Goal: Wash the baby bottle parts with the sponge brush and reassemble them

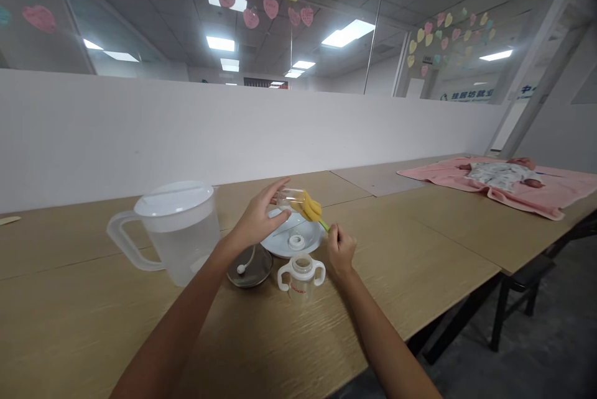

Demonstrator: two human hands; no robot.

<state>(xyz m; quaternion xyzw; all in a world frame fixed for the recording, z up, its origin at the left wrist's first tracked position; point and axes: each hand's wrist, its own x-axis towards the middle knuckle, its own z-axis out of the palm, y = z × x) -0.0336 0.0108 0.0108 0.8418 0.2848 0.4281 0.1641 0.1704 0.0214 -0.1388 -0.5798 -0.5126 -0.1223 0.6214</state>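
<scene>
Between thumb and fingers, my left hand (262, 215) holds a small clear cup (290, 197) tipped on its side, its mouth toward the right. My right hand (341, 247) is closed round the green handle of a yellow sponge brush (311, 207). The brush head sits at the cup's mouth, partly inside. Below them is a white plate (273, 243) with a white ring-shaped piece (296, 242) on it. Nearer me stands an uncapped baby bottle (301, 278) with two white handles. A dark round dish (256, 276) holding a white straw with a weighted end (241, 268) lies under my left forearm.
A large lidded white pitcher (180, 234) with clear liquid stands at the left. On the far right, a baby doll (499, 174) lies on a pink towel (550, 203). A white wall (140, 132) with glass above runs behind the table; a dark stool (527, 281) is at the right.
</scene>
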